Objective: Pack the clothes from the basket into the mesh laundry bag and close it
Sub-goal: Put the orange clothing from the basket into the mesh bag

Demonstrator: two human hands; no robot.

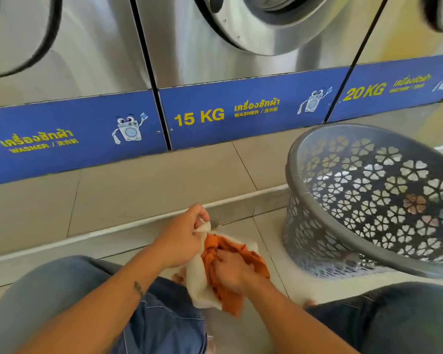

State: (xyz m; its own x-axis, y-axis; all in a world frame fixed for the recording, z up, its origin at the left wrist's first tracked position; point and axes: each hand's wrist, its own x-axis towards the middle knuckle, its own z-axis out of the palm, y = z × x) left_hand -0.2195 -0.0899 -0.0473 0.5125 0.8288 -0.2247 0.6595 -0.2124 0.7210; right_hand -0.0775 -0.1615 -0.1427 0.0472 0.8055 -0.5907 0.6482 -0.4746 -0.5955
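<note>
The person crouches on the tiled floor (164, 180) before a row of washers (241, 116); the left hand (182, 238) pinches the upper edge of the white mesh laundry bag (197, 279), fingers curled round it; the right hand (234, 270) grips an orange garment (256, 261) at the bag's mouth, fingers bunched into the cloth; the bag hangs between the knees, its long axis running from upper right down to lower left, mouth facing up and right; the grey basket (343, 226) lies tipped on its side to the right, opening facing the person.
</note>
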